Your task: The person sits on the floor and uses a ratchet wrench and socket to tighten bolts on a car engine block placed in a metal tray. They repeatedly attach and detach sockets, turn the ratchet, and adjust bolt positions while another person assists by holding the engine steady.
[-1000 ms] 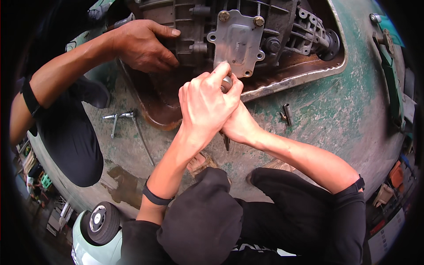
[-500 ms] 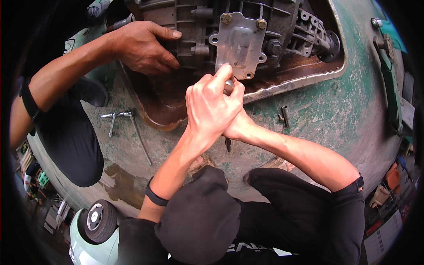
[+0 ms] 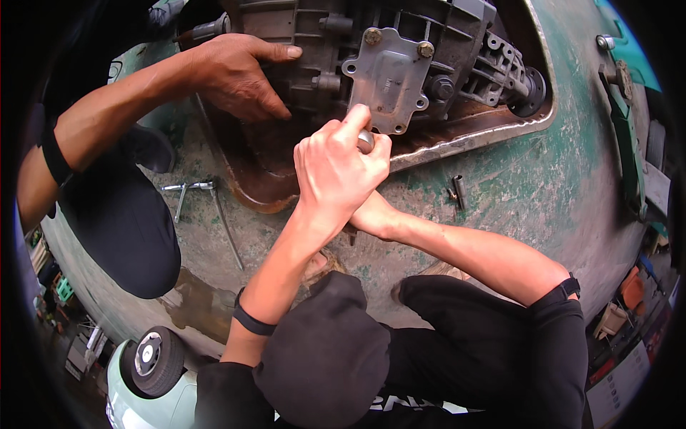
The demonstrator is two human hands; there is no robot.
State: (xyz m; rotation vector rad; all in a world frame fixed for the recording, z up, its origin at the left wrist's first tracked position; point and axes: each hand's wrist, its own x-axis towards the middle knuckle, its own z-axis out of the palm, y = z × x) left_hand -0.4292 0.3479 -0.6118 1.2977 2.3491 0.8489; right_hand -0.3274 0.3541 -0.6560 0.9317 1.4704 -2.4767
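Clenched around a small round metal part [image 3: 365,140], the left hand [image 3: 336,168] sits mid-frame under a grey cast cover plate [image 3: 386,79]; the right hand [image 3: 371,214] hides beneath, grip unclear. Another person's hand [image 3: 239,75] steadies the ribbed gearbox [image 3: 300,43], upper left.

A gearbox housing [image 3: 371,50] is sitting in a metal tray [image 3: 457,139] on the floor [image 3: 543,193]. A cover plate [image 3: 389,79] is lying on the housing. A cross wrench [image 3: 193,189] is lying left of the tray, a small socket [image 3: 459,191] right of it, in front. A co-worker's hand [image 3: 239,75] is resting on the housing's left side.
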